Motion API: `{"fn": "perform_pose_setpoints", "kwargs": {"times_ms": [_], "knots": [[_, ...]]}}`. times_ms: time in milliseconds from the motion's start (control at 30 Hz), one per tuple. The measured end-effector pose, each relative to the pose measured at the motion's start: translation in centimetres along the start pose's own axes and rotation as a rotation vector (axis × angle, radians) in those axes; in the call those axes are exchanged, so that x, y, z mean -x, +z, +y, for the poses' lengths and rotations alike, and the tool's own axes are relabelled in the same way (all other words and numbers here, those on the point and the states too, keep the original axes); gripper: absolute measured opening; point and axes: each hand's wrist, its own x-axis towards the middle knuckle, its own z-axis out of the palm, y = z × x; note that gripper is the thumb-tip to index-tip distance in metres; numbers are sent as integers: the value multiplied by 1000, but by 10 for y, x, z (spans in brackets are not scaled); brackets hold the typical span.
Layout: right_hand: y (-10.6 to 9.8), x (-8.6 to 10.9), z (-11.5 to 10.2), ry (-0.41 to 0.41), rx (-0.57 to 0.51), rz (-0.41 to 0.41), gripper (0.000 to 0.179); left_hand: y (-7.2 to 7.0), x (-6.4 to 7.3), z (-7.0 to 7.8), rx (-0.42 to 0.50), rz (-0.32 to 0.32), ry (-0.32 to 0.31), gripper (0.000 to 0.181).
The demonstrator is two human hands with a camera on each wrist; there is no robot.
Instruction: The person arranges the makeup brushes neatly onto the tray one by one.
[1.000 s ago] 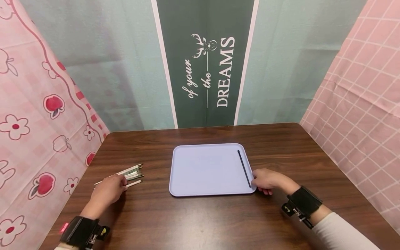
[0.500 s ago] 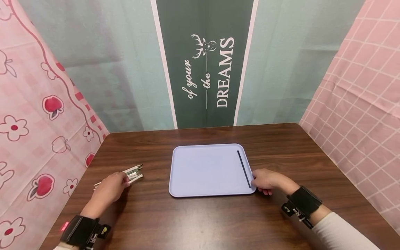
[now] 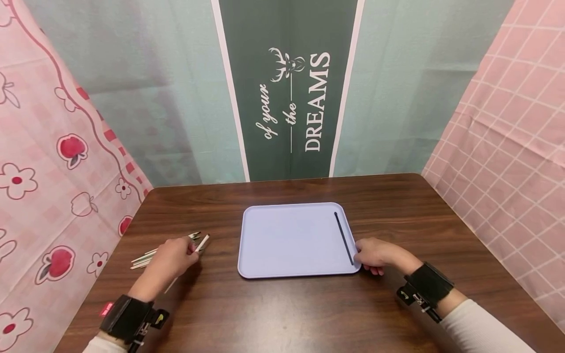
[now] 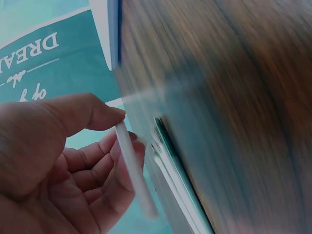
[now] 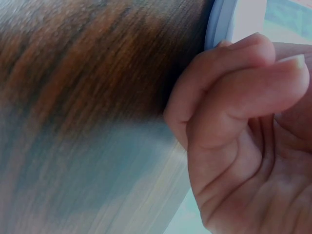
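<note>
Brown bench (image 3: pixel 247 314) is carrying the work. Left grip (image 3: pixel 176 257) is pinching one white stick (image 3: pixel 202 243) beside loose sticks (image 3: pixel 142 260), at nine o'clock of the tray (image 3: pixel 287 245); right grip (image 3: pixel 373 253) is holding its four-o'clock rim. Separating one stick seems the step; next move is probably needing steady lifting.

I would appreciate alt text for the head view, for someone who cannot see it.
A person's left hand pinches a slim white stick near thin pale sticks on a brown wooden table, while the right hand holds the edge of a lavender rectangular tray carrying one slim black stick.
</note>
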Motion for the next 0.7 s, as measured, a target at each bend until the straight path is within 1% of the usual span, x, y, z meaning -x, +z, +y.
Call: {"fn": "perform_pose_setpoints", "kwargs": {"times_ms": [100, 233, 500, 700], "knots": [[0, 0, 0, 5, -9, -5, 8, 1, -3, 6, 19, 8, 6, 8], [-1, 0, 0, 9, -15, -11, 9, 3, -8, 15, 35, -4, -12, 11], [0, -1, 0, 6, -19, -13, 9, 8, -17, 31, 32, -32, -35, 12], [-1, 0, 0, 8, -9, -18, 10, 13, -23, 40, 48, -31, -22, 11]]}}
